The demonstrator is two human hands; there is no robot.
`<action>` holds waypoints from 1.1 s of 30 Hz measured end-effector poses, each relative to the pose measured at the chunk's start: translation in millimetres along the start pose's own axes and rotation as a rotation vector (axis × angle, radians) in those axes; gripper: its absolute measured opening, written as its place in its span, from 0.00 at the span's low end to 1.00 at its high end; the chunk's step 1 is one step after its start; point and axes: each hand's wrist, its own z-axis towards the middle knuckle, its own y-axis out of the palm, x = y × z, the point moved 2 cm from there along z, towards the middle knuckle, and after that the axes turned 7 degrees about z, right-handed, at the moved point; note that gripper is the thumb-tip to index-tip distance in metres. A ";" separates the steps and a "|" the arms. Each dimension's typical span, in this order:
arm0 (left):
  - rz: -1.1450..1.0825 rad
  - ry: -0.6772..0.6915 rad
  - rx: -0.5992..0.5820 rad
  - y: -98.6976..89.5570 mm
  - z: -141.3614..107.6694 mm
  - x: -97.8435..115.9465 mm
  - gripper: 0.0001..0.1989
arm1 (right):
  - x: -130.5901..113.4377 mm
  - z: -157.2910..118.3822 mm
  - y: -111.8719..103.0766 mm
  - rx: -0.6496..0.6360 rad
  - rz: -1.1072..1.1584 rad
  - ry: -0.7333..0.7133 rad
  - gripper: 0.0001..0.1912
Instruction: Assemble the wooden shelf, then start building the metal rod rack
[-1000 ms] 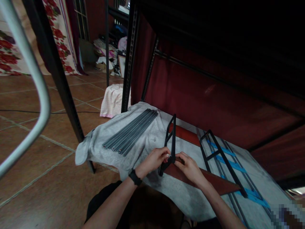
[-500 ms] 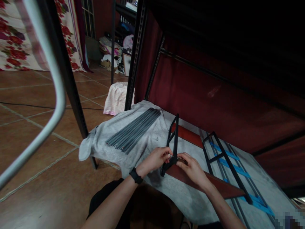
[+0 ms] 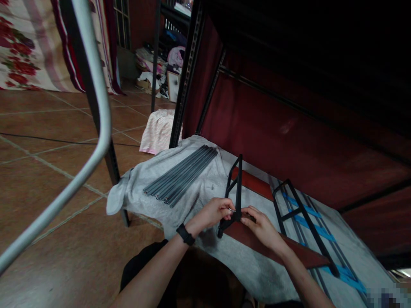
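A black metal frame [image 3: 238, 184] stands upright on a long reddish-brown board [image 3: 260, 244], which lies on the grey cloth [image 3: 205, 188]. My left hand [image 3: 216, 212], with a dark watch at the wrist, pinches a small silvery bolt [image 3: 231, 210] against the frame's lower corner. On the other side of that corner, the fingertips of my right hand [image 3: 258, 224] are closed on the frame; whether they also hold a small part is hidden. A second black frame [image 3: 303, 214] stands at the board's right end.
Several grey metal rods [image 3: 181, 175] lie side by side left of my hands. More rods bound with blue tape [image 3: 316, 226] lie at right. A pale curved tube [image 3: 102, 111] crosses the left foreground. Black shelf posts [image 3: 186, 81] rise behind, with a dark shelf overhead.
My view has shifted slightly, so the pale tube appears farther right. Both hands stay at the frame's corner, and the silvery bolt now shows more clearly between the left fingers and the frame.
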 end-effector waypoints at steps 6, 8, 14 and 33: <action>0.225 0.086 0.011 -4.3 -3.4 8.0 0.11 | -4.3 -1.6 2.7 0.036 -0.018 0.020 0.10; 0.261 0.108 0.016 -5.1 -4.4 10.4 0.11 | -5.9 -2.0 3.7 0.044 -0.028 0.032 0.09; 0.329 0.138 0.024 -8.3 -6.5 15.0 0.12 | -0.8 -0.1 4.2 0.074 -0.023 0.033 0.13; 0.389 0.118 -0.011 -9.4 -11.8 22.8 0.08 | 1.0 1.0 2.5 0.034 -0.013 -0.007 0.16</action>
